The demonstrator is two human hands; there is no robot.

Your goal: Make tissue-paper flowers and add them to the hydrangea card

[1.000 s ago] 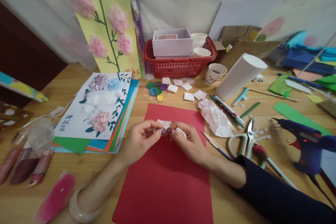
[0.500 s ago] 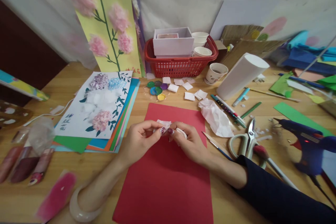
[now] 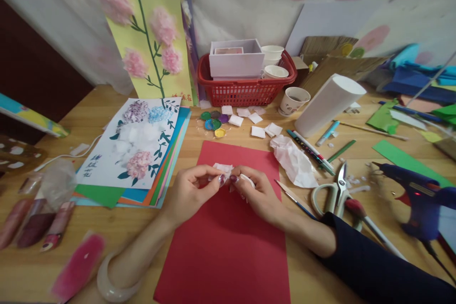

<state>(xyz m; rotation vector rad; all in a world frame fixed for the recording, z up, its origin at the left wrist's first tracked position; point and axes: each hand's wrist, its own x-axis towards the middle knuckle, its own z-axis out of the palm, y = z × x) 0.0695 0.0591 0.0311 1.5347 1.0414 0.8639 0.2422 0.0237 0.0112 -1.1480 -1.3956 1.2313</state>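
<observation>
Tissue (image 3: 223,168), white and thin, is sitting at the centre of the frame, over the upper part of a red sheet (image 3: 224,247), where two hands are working almost together. The left hand (image 3: 194,190) is pinching it between thumb and forefinger, and the right hand (image 3: 254,192) is closing its fingertips on it from the other side, with a white wad (image 3: 247,181) showing among the fingers; whether that wad is part of the same piece, I cannot tell. The handling is seemingly only partway through: a loose edge is sticking up past the left fingertips, and the piece is not yet being laid down or let go. Small folded white squares (image 3: 236,120) are lying in the upper middle of the frame, apparently unopened, so several seem to be left untouched. A crumpled white paper (image 3: 294,161) is lying just right of the red sheet, out of both hands. At the upper left, a yellow picture (image 3: 144,40) is standing upright, its puffy blossoms (image 3: 164,26) already in place. At the right edge, a blue glue gun (image 3: 418,204) is showing a red light (image 3: 417,194), neither hand touching it.
</observation>
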